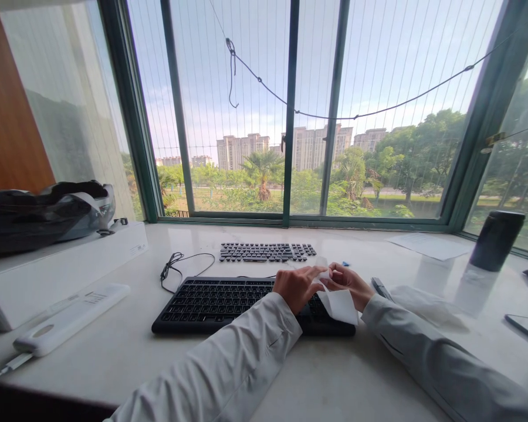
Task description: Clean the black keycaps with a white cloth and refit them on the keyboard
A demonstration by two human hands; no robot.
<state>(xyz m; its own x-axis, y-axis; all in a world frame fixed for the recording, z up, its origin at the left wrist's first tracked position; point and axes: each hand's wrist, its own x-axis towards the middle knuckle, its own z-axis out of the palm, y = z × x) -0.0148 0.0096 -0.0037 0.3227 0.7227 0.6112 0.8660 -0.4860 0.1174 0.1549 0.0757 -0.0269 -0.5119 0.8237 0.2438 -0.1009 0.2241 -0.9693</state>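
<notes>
A black keyboard [220, 302] lies on the counter with its keycaps off, showing bare key sockets. Over its right end, both hands meet at a white tissue [341, 306]. My left hand [295, 288] reaches in from the left, its fingertips closed on the tissue's upper part. My right hand [348, 286] pinches the same tissue from the other side, and a folded part hangs down in front of its palm. The fingertips partly hide each other. Behind the keyboard, the loose black keycaps [264, 252] are laid out in rows.
A coiled black cable [171, 271] lies behind the keyboard's left end. On the left are a white power strip [70, 316] and a white box [70, 264] with a dark bag [48, 217]. Clear plastic [426, 305], paper [426, 245] and a black bottle [497, 240] are on the right.
</notes>
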